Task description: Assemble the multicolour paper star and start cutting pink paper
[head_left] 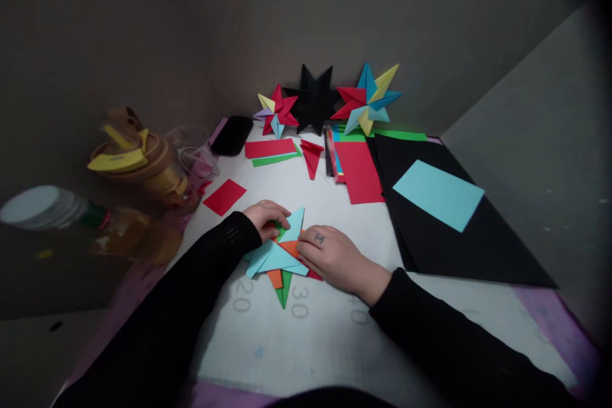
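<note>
A folded paper star (275, 258) with light blue, orange, green and red points lies on the white mat in front of me. My left hand (266, 217) is closed at its upper left, fingers curled over a green and light blue part. On the right side, my right hand (332, 258) has its fingers pressed together against an orange point. Both hands cover parts of the star, and the thumbs are mostly hidden. A red paper rectangle (224, 197) lies beyond my left hand, and a folded red paper piece (312, 156) farther back.
Finished paper stars (368, 102) lean against the wall. On the right, a light blue sheet (438, 195) rests on black card (459, 255). Red paper (357, 172) lies beside it. A phone (232, 136), a brown cup (143, 159) and a bottle (129, 233) stand left.
</note>
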A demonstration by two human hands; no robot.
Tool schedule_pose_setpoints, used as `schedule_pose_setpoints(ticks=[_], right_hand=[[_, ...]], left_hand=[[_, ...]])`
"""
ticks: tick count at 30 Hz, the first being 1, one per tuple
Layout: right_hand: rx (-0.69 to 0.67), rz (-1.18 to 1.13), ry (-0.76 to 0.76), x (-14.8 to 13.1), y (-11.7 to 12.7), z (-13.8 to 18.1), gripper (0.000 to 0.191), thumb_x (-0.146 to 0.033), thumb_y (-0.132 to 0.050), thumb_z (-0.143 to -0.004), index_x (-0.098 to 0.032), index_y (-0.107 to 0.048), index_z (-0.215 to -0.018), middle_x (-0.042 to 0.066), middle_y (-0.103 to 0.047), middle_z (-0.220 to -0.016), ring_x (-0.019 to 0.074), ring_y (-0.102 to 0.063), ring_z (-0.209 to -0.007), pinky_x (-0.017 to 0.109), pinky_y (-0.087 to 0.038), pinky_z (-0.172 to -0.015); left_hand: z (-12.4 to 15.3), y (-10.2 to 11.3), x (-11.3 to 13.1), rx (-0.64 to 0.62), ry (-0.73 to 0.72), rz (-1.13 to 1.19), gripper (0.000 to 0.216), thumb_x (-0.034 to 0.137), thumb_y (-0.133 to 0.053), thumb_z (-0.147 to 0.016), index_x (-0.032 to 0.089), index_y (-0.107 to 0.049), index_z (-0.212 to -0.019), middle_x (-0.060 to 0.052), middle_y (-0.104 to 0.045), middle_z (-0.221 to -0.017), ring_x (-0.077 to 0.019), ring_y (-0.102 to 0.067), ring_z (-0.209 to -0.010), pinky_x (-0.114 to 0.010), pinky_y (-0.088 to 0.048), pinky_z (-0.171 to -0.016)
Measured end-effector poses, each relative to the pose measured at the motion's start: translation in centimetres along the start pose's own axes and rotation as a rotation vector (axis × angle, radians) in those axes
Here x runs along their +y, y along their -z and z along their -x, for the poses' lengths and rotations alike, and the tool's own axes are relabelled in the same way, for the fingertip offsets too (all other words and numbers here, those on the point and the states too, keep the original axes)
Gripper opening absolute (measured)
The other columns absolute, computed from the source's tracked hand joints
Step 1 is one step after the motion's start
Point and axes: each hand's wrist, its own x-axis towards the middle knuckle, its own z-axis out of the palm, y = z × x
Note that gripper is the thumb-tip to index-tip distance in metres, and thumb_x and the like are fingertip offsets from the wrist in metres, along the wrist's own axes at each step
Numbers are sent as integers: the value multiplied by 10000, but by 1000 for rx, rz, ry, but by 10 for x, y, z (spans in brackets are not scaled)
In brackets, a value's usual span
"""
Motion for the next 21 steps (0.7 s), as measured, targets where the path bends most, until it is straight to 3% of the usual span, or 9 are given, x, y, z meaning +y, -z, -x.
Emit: schedule_pose_setpoints(ticks=[6,15,21], right_hand=[[25,4,24,-1,-5,1,217,-144,-443,-929,-157,-657,-897,64,-656,-860,174,-543,-790,311,-433,-701],[102,-139,58,3,-15,1,225,-180,-457,-941,-194,-630,-1083,64,-687,-1062,201,-574,-981,362,-473,-799],[-39,-161,46,5,-14,-2,283,-203,-454,-940,-212,-592,-1187,67,-661,-990,198,-525,-905,357,-435,-804]], left_hand=[[1,0,2,-23,48,-20,246,94,-701,-663,204,-725,-882,-66,-667,-1121,-221,-576,-1032,-354,-444,-934],[2,-1,3,-14,12,-44,219,141,-725,-676,208,-715,-885,-67,-664,-1123,-216,-584,-1038,-370,-420,-960],[2,-7,-5,16,-56,-23,209,178,-725,-686,178,-700,-893,-104,-679,-1111,-231,-607,-1032,-393,-414,-955]])
